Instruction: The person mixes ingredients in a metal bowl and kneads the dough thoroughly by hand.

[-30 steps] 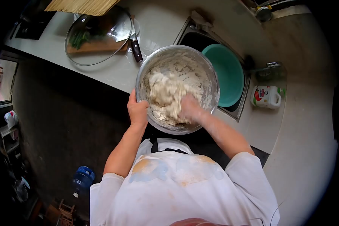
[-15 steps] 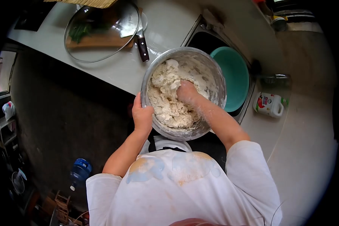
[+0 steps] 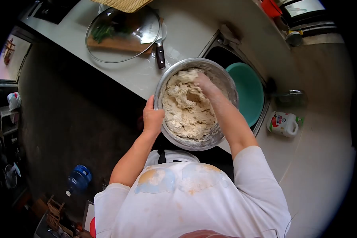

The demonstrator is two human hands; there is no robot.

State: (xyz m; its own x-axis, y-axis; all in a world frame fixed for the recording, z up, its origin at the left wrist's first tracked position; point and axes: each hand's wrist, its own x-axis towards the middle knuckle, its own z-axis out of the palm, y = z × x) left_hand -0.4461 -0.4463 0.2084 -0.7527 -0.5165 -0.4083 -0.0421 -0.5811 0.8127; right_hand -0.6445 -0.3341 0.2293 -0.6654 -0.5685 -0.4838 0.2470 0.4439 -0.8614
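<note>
A large metal bowl [image 3: 167,137] is tilted slightly at the counter edge, in front of my body. Shaggy, pale dough [image 3: 188,119] fills much of it, with a folded lump at the far side. My left hand [image 3: 152,118] is closed round the bowl's left rim, thumb over the edge. Inside the bowl, near its far wall, my right hand [image 3: 204,82] grips the top of the dough. Its fingertips are blurred and partly sunk in the dough. Flour dusts the bowl's inner wall and my right forearm.
A teal basin [image 3: 248,95] sits in the sink, right behind the bowl. On the counter, a glass lid [image 3: 123,33] covers a cutting board with greens, beside a dark-handled knife [image 3: 160,55]. A white jug [image 3: 283,124] stands right. A blue water bottle [image 3: 79,177] lies on the floor.
My right hand has moved toward the far wall of the bowl, and the dough lump there is reshaped. My left hand keeps its hold on the rim. The view has shifted slightly.
</note>
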